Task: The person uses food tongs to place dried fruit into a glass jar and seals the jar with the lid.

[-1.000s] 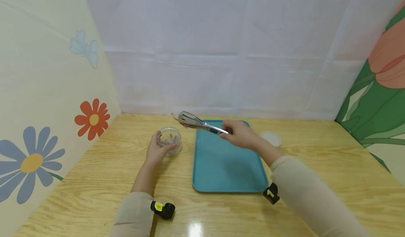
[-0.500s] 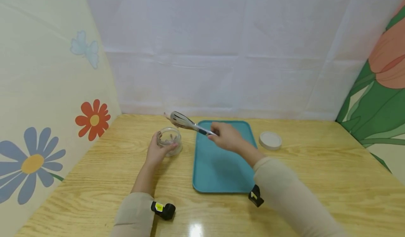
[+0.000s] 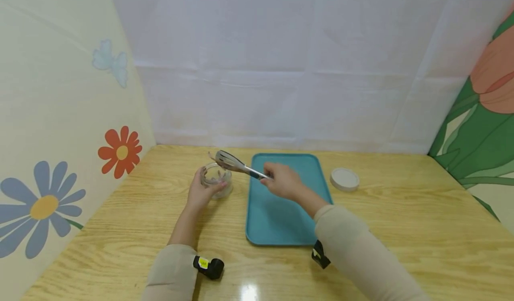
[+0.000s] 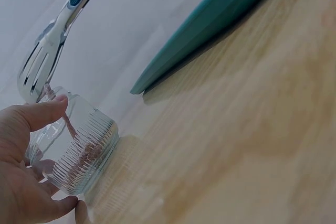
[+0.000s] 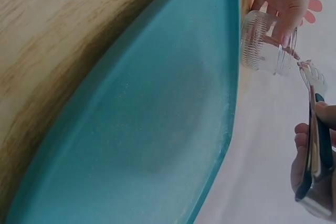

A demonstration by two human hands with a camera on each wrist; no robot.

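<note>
My left hand (image 3: 199, 193) holds a clear glass jar (image 3: 225, 190) on the table, thumb on the near side of its rim. In the left wrist view the jar (image 4: 102, 129) has ribbed lower walls, and reddish-brown pieces (image 4: 89, 153) lie inside; one thin strip (image 4: 70, 126) leans up the wall. My right hand (image 3: 284, 181) grips metal tongs (image 3: 239, 165) with dark handle inserts. The slotted heads of the tongs (image 4: 43, 69) hang just over the jar's mouth. A thin pinkish-brown strip (image 3: 212, 157) sticks out from their tip; its kind is unclear.
A blue-green tray (image 3: 281, 225) lies right of the jar, beneath my right forearm. Beyond it on the right sits a round white lid (image 3: 344, 179). A white cloth (image 3: 257, 91) hangs behind the wooden table (image 3: 401, 211).
My right hand has moved left and then down with the tongs, bringing their heads over the jar's mouth. The left hand and jar have stayed put.
</note>
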